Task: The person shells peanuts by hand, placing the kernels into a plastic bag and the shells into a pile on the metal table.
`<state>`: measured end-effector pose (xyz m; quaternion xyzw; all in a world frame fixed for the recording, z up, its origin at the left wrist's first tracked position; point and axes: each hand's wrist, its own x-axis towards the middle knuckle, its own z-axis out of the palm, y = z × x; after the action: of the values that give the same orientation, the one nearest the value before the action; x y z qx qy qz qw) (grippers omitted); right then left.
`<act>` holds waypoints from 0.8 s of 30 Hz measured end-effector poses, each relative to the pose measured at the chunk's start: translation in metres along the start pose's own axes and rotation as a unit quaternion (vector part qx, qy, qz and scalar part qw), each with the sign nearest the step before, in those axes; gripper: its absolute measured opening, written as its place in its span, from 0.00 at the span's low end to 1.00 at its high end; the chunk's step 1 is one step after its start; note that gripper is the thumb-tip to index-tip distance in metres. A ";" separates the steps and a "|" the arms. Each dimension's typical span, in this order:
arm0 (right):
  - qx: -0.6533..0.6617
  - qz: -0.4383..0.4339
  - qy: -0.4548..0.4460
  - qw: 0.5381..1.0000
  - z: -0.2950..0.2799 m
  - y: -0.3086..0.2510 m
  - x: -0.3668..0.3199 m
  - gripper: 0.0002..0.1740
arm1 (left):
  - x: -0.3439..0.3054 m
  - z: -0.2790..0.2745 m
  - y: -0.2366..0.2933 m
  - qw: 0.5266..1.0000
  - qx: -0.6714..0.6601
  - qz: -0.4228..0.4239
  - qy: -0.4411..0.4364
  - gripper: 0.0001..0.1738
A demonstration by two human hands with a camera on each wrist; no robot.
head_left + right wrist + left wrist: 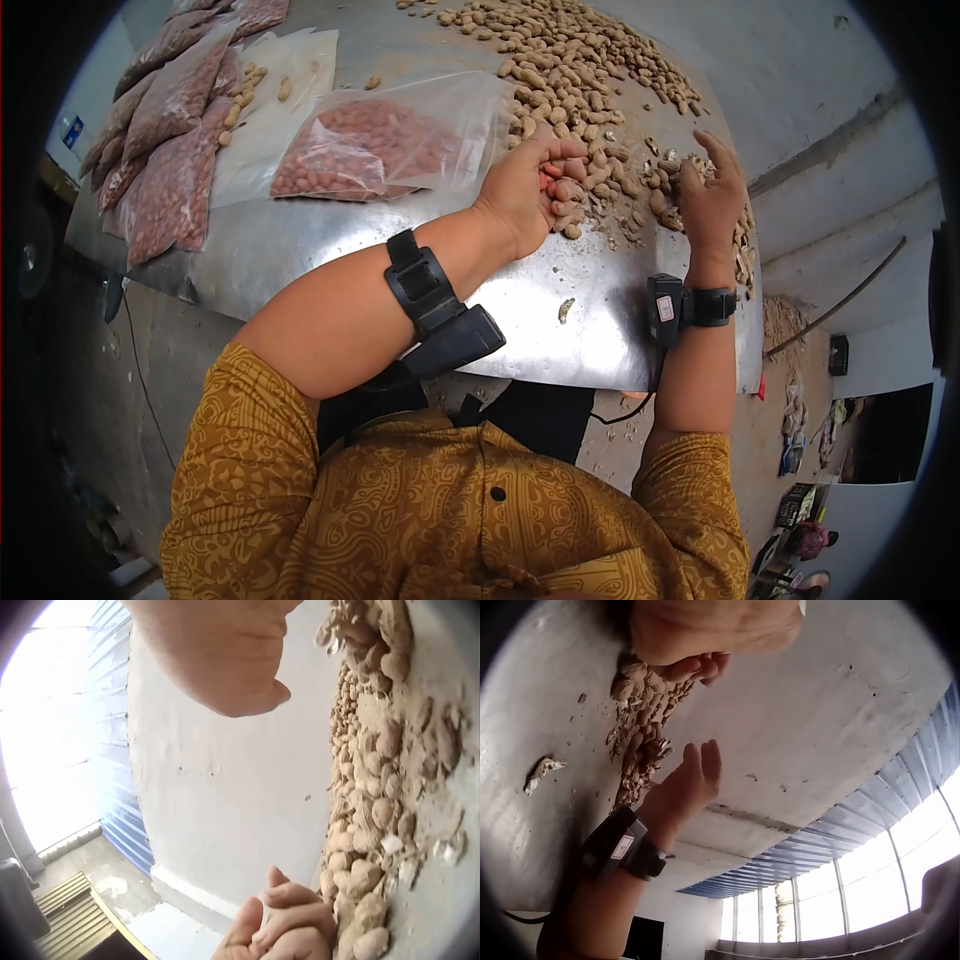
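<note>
My left hand (520, 195) is at the near edge of a pile of unshelled peanuts (560, 75), its fingers curled over a few reddish peanut kernels (547, 180). The right wrist view shows the same left hand (289, 926) with its fingers bent in, beside the peanuts (367, 825). To the right, my right hand (713, 200) is held over broken shells and peanuts, index finger and thumb apart. In the left wrist view the right hand (686, 787) has extended fingers and shows nothing held. A clear bag of red kernels (370, 150) lies left of the left hand.
Several filled bags of kernels (170, 130) are stacked at the far left of the metal table (560, 345). A flat clear bag (270, 130) with a few peanuts on it lies beside them. One shell piece (566, 310) is near the front edge. A wall (830, 90) stands at the right.
</note>
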<state>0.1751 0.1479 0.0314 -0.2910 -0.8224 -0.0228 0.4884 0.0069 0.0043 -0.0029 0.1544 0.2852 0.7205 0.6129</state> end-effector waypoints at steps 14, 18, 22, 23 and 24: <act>0.088 -0.041 -0.287 0.953 0.025 -0.036 -0.018 0.10 | 0.002 -0.003 -0.004 1.000 0.007 0.012 -0.025 0.17; 0.099 -0.014 -0.271 0.957 0.022 -0.036 -0.018 0.09 | 0.001 0.000 -0.005 0.998 0.052 0.046 -0.011 0.12; 0.287 0.092 -0.236 0.924 0.015 -0.037 -0.019 0.11 | -0.002 0.006 -0.007 0.984 0.149 0.100 -0.001 0.13; 0.328 0.110 -0.245 0.906 0.011 -0.041 -0.017 0.11 | -0.004 0.008 -0.007 0.985 0.146 0.092 -0.003 0.13; 0.367 0.128 -0.252 0.886 0.009 -0.044 -0.017 0.11 | -0.006 0.010 -0.007 0.986 0.142 0.084 -0.006 0.14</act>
<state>0.1516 0.1069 0.0236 -0.1894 -0.8231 0.4177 0.3349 0.0189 0.0016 0.0014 0.2679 0.3671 0.7203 0.5240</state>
